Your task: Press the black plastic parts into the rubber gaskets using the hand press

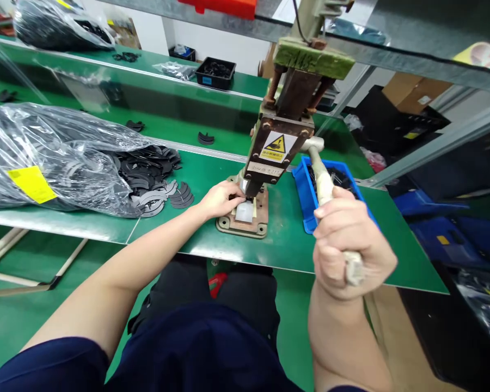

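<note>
Right hand: your right hand [348, 244] is closed in a fist round the press lever [326, 190]; the lever's end pokes out below your fingers
Left hand: your left hand [222, 199] pinches a small dark piece at the die, fingertips just under the ram; the piece itself is mostly hidden
Press: the hand press [278, 147] stands between your hands; its base plate [245, 220] sits on the green bench [286, 239]
Beyond: blue bin [306, 188] just right of the press; loose black curved parts [159, 185] spill from a plastic bag [53, 158] well left of your left hand
</note>
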`<state>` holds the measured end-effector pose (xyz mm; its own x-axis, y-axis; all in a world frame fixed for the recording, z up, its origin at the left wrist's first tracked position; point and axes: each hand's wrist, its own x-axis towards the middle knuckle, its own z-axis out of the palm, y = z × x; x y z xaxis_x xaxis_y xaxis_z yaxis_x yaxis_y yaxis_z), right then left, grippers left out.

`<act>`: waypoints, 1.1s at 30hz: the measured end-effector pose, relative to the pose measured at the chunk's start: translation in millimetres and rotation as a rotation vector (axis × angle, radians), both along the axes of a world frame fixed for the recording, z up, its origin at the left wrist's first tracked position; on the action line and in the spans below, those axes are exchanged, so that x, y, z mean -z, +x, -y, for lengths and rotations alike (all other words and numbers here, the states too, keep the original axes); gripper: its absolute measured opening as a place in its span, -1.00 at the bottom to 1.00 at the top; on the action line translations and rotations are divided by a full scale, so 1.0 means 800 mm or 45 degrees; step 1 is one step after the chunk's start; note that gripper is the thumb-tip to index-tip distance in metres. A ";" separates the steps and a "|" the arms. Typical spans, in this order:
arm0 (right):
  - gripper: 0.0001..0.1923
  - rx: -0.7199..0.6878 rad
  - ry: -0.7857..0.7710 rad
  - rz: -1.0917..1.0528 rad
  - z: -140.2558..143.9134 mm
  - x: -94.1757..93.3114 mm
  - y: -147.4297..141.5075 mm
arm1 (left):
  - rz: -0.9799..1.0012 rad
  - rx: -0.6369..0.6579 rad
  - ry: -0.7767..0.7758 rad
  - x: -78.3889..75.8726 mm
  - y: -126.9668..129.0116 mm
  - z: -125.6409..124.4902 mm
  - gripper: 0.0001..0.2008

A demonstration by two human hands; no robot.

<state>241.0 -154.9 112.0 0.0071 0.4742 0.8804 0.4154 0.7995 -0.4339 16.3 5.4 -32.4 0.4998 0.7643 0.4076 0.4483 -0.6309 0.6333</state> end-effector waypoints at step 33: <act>-0.74 0.189 0.247 -0.204 -0.020 0.063 -0.012 | -0.947 -0.322 -0.183 -0.021 -0.190 -0.001 -0.52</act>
